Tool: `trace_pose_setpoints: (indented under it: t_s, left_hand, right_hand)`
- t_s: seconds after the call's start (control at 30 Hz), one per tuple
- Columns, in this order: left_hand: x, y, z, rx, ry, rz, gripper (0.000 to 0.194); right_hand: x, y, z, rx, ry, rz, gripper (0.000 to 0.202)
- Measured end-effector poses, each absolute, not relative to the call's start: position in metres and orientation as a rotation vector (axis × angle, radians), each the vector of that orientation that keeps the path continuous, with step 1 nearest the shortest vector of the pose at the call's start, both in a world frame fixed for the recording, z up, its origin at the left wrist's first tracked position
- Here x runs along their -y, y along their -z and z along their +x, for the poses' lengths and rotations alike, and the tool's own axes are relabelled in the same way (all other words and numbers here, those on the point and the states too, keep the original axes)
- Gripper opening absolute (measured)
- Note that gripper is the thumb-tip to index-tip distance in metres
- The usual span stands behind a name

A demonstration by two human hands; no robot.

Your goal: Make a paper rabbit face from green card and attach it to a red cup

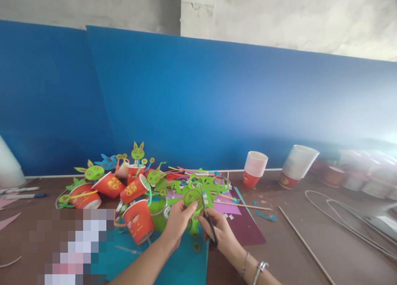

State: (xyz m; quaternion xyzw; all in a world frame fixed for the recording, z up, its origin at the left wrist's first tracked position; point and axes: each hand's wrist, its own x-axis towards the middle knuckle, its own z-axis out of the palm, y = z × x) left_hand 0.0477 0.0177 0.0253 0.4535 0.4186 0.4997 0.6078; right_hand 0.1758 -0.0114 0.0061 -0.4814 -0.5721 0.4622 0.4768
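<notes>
A big blue board (pixel 186 103) stands behind the brown bench (pixel 279 256). A blue sheet (pixel 173 264) lies on the bench, and a dark red sheet (pixel 249 231) is to the right of it. Red cups, one of them a tipped cup (pixel 138 221), are at the blue sheet's far left. The left hand (pixel 179 219) pinches a green paper piece (pixel 188 195) with a round face on it, above the blue sheet's far edge. The right hand (pixel 219 229) grips black scissors (pixel 211 232), blades by the paper's right side. This looks like the cutting step. A neat snip calls for a firm pinch, fingers off the line, and slow turns of the paper. I can't tell how wide the blades are.
</notes>
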Motion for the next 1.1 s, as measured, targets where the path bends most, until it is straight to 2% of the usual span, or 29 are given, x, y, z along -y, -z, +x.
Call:
trace_pose_setpoints:
  t_s: [0.4, 1.1]
  left_hand:
    - [-0.022, -0.023, 0.044, -0.986, -1.146, 1.081, 0.045]
    - [-0.026, -0.013, 0.044, -0.966, -1.146, 1.169, 0.041]
  right_hand:
    - [0.010, -0.007, 0.174, 1.392, -1.138, -1.191, 0.041]
    - [0.013, -0.007, 0.174, 1.409, -1.178, -1.164, 0.039]
